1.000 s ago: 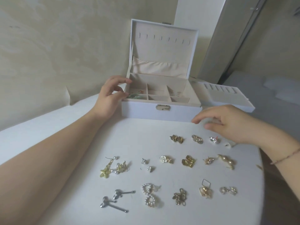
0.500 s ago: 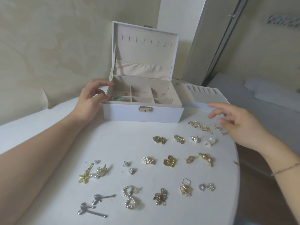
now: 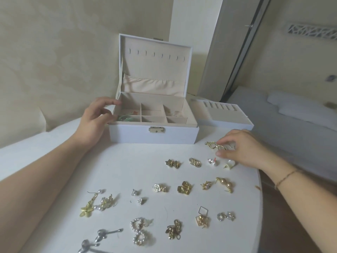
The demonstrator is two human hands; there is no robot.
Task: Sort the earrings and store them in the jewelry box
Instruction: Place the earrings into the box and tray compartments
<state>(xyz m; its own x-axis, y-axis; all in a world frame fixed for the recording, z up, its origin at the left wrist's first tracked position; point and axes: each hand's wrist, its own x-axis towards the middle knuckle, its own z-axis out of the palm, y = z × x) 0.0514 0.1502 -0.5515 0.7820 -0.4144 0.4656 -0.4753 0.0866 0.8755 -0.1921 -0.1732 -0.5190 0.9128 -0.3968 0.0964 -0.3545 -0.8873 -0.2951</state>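
— Hands first: where are they?
— Left hand (image 3: pixel 94 123) rests curled on the open jewelry box (image 3: pixel 154 133) at its left wall, as before. Right hand (image 3: pixel 242 148), hovering open half a second ago, has dropped onto the gold twisted earrings (image 3: pixel 216 145) — fingertips pinching them on the worktop (image 3: pixel 116 172).
— And the rest?
— Other earrings (image 3: pixel 184 187) lie in rows, unmoved.
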